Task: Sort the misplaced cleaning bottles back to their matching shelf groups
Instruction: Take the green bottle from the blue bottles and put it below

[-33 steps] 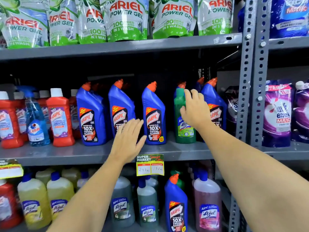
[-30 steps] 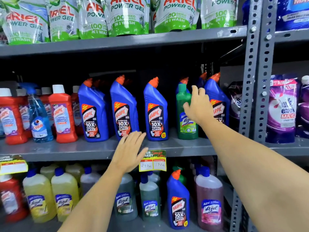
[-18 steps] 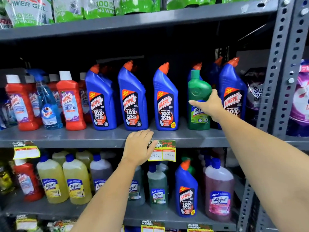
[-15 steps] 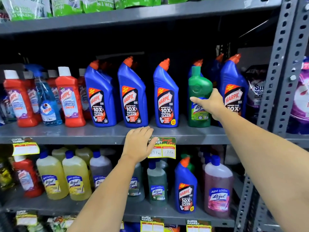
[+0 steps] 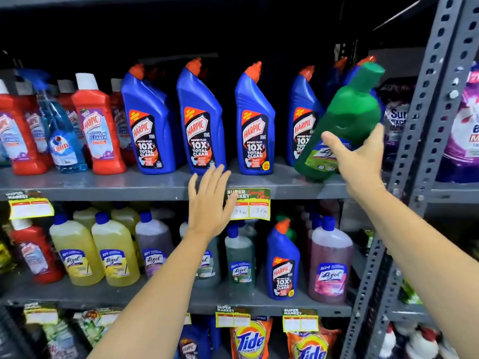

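My right hand (image 5: pixel 359 158) grips a green Lizol bottle (image 5: pixel 347 117), tilted with its cap to the upper right, lifted just off the middle shelf (image 5: pixel 103 186) in front of the blue Harpic bottles (image 5: pixel 201 120). My left hand (image 5: pixel 207 203) is flat and empty, fingers apart, in front of that shelf's front edge beside a price tag (image 5: pixel 250 204). On the lower shelf (image 5: pixel 129 296) a lone blue Harpic bottle (image 5: pixel 282 263) stands among Lizol bottles: yellow (image 5: pixel 115 252), grey-green (image 5: pixel 239 257) and pink (image 5: pixel 330 263).
Red Harpic bathroom cleaner bottles (image 5: pixel 99 128) and a blue Colin spray bottle (image 5: pixel 62 130) stand at the left of the middle shelf. A perforated grey upright (image 5: pixel 420 125) bounds the bay on the right, with purple pouches (image 5: pixel 464 125) beyond. Tide packs (image 5: pixel 250 340) sit at the bottom.
My right hand closed on the green bottle, lifted it off the middle shelf and tilted it. My left hand dropped to the shelf edge. The view moved closer and lower.
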Demonstrator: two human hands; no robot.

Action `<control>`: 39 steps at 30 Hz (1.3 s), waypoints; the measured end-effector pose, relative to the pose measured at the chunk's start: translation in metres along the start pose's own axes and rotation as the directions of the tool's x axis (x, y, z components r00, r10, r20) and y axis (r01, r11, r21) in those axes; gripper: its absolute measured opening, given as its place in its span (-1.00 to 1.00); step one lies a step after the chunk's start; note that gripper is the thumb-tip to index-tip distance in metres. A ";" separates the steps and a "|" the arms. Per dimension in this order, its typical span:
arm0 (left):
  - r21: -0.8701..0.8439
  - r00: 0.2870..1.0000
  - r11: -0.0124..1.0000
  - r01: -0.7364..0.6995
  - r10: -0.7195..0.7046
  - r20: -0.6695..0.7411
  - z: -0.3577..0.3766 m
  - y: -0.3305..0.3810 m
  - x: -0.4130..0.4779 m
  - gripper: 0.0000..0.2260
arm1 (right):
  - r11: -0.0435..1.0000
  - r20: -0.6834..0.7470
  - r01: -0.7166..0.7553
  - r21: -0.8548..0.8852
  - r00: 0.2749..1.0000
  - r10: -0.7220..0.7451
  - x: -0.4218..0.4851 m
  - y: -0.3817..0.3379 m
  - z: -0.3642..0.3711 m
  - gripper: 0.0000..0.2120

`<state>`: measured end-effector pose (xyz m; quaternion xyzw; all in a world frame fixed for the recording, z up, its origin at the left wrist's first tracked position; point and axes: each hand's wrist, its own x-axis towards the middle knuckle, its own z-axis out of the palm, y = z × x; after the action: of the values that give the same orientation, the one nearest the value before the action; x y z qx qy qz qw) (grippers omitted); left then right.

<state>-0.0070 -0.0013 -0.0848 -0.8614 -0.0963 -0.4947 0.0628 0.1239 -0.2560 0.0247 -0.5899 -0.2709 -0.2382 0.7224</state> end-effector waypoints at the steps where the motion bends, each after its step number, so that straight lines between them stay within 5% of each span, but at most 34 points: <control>1: -0.014 0.999 1.000 0.024 -0.025 -0.041 0.001 0.002 -0.012 -0.55 | 1.000 0.000 0.010 0.017 1.000 -0.010 -0.010 -0.004 -0.009 -0.45; 4: -0.040 0.996 0.998 0.038 -0.041 -0.081 0.011 0.002 -0.069 -0.56 | 0.999 0.067 0.011 0.037 0.998 -0.014 -0.049 -0.008 -0.033 -0.52; 7: -0.089 0.987 0.995 0.038 -0.024 0.156 0.029 -0.007 -0.147 -0.59 | 0.997 0.187 -0.061 0.044 0.981 0.052 -0.097 0.010 -0.044 -0.51; 11: -0.073 0.808 0.991 0.111 -0.047 0.587 0.056 -0.023 -0.230 -0.49 | 0.975 0.330 -0.213 -0.067 0.917 0.224 -0.162 0.068 -0.023 -0.48; 17: 0.038 0.607 0.984 0.172 -0.136 0.783 0.089 -0.048 -0.275 -0.46 | 0.911 0.408 -0.363 -0.198 0.814 0.413 -0.225 0.140 0.039 -0.35; 25: 0.010 0.655 0.982 0.187 -0.132 0.744 0.117 -0.048 -0.295 -0.61 | 0.858 0.385 -0.453 -0.242 0.767 0.514 -0.265 0.204 0.093 -0.38; 39: -0.023 0.721 0.976 0.219 -0.145 0.677 0.121 -0.046 -0.300 -0.60 | 0.829 0.338 -0.369 -0.421 0.784 0.521 -0.302 0.222 0.071 -0.25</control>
<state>-0.0632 0.0370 -0.4047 -0.9698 -0.1714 -0.1590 -0.0690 0.0403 -0.1370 -0.3275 -0.7884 -0.2331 0.0386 0.5680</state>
